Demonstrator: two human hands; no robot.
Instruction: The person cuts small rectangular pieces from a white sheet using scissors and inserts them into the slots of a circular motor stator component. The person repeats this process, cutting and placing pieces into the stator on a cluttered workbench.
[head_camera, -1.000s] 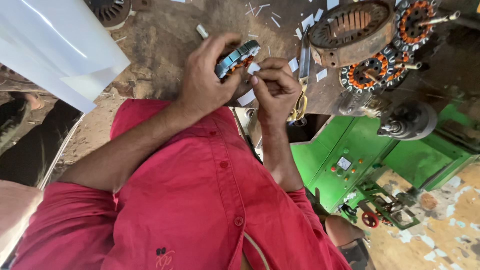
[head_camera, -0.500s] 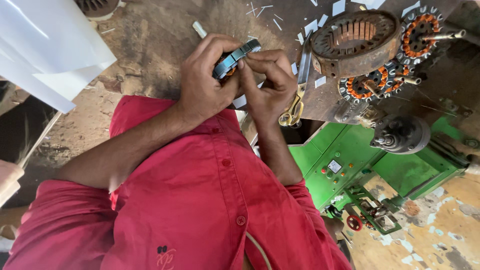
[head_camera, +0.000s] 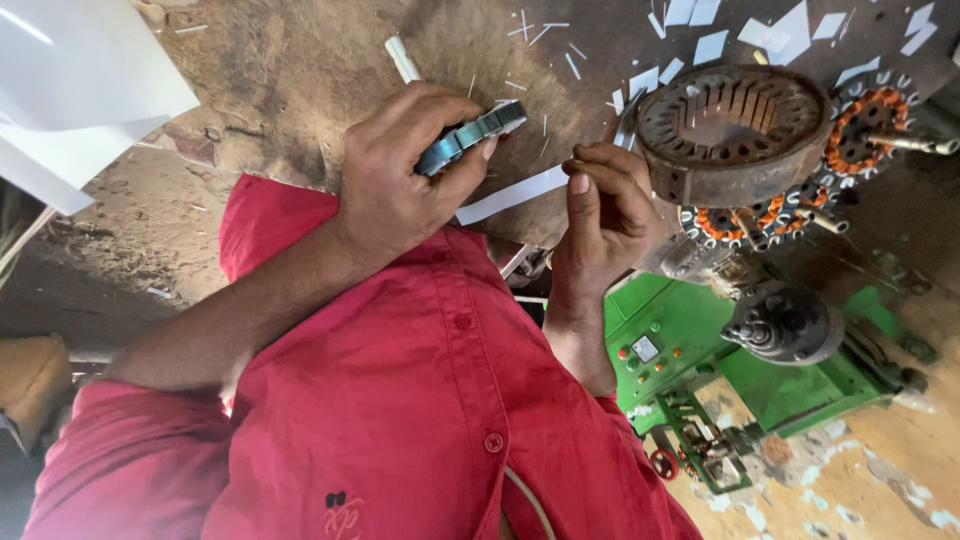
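Note:
My left hand (head_camera: 395, 185) is closed around a small bluish metal ring with slots (head_camera: 470, 136) and holds it on edge over the brown bench top (head_camera: 300, 70). A little to the right, apart from the ring, my right hand (head_camera: 600, 215) pinches the end of a narrow white paper strip (head_camera: 510, 197). The strip runs from those fingers toward my left hand, just under the ring. Both forearms come out of a red shirt (head_camera: 400, 420).
A large rusty stator core (head_camera: 735, 130) sits right of my right hand, with copper-wound stators (head_camera: 865, 125) beside it. White paper scraps (head_camera: 720, 40) litter the bench, and white sheets (head_camera: 80, 90) lie far left. Below right are a green machine (head_camera: 700, 340) and a dark motor part (head_camera: 785, 320).
My right hand has come off the ring and moved right and down, and now holds the white strip. The left hand still grips the ring.

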